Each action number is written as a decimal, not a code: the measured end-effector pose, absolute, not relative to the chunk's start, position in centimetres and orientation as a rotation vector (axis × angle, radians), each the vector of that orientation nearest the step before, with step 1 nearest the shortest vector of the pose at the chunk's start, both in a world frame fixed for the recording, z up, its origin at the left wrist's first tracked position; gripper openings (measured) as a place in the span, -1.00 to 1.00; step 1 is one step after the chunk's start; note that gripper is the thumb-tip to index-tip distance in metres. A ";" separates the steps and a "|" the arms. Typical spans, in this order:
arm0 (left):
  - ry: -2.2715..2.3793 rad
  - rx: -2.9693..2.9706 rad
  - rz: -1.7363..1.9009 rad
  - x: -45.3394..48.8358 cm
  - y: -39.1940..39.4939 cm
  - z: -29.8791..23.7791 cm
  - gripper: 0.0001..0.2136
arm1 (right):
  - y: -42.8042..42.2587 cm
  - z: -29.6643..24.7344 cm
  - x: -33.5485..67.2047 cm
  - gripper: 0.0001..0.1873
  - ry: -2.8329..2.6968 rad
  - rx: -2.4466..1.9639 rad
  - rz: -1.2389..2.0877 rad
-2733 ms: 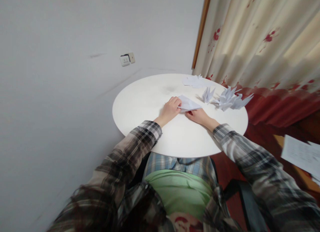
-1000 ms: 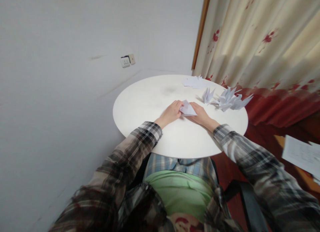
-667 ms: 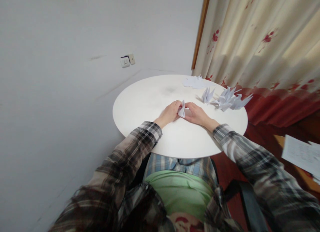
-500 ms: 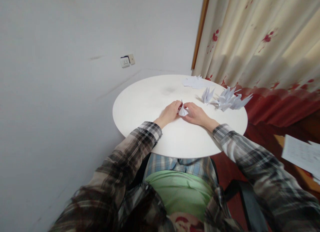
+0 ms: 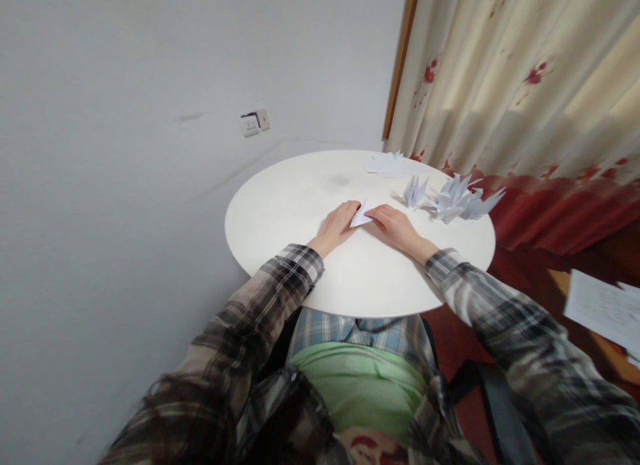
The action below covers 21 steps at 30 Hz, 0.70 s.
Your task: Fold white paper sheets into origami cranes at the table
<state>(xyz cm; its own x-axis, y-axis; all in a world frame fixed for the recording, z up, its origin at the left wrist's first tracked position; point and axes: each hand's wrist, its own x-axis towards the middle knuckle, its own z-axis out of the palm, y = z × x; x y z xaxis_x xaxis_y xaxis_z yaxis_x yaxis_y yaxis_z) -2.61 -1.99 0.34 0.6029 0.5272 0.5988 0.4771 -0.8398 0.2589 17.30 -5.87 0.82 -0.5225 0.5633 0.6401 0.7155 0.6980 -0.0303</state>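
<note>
A small piece of folded white paper [image 5: 360, 215] lies flattened on the round white table [image 5: 280, 218], between my two hands. My left hand [image 5: 340, 221] grips its left edge, fingers closed against the paper. From the other side my right hand [image 5: 393, 223] presses the paper's right edge with its fingertips together. Parts of the paper are hidden under the fingers. Several folded paper cranes [image 5: 453, 201] stand in a cluster to the right of my right hand, and a single paper crane [image 5: 415, 192] stands nearer to it.
Loose white paper sheets [image 5: 387, 165] lie at the table's far edge. A wall with a socket [image 5: 249, 125] is on the left, a floral curtain [image 5: 500, 85] on the right. Printed sheets [image 5: 603, 308] rest on a low wooden surface at lower right, beside a black chair armrest [image 5: 493, 405].
The folded paper stood up between my fingers before; now it lies flatter as a narrow triangle. My right fingers have come down onto its right edge.
</note>
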 end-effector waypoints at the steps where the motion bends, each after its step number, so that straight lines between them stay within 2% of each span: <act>1: 0.879 2.742 1.067 -2.6 -2.0 0.3 -0.66 | -5.9 0.9 17.3 -0.72 -2.266 -0.981 -0.305; 5: 0.896 2.745 1.042 -2.6 -1.8 0.3 -0.64 | -6.0 0.9 17.3 -0.75 -2.272 -0.978 -0.293; 10: 0.699 2.795 1.018 -2.6 -1.0 -0.4 -0.60 | -5.8 0.7 17.5 -0.71 -2.288 -0.940 -0.331; 14: 0.750 2.727 1.026 -2.2 0.0 -1.4 -0.71 | -5.6 0.5 17.7 -0.70 -2.281 -0.934 -0.313; 21: 0.703 2.742 1.028 -2.1 -0.1 -1.4 -0.72 | -5.6 0.3 17.7 -0.69 -2.297 -0.948 -0.386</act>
<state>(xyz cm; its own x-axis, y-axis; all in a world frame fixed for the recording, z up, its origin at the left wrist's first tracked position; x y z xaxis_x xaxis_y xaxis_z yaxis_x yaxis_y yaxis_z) -2.07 -0.10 -1.38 0.6594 0.4675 0.5888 0.3792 -0.8831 0.2765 17.65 -5.61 0.28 -0.5529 0.5334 0.6401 0.7132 0.7002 0.0325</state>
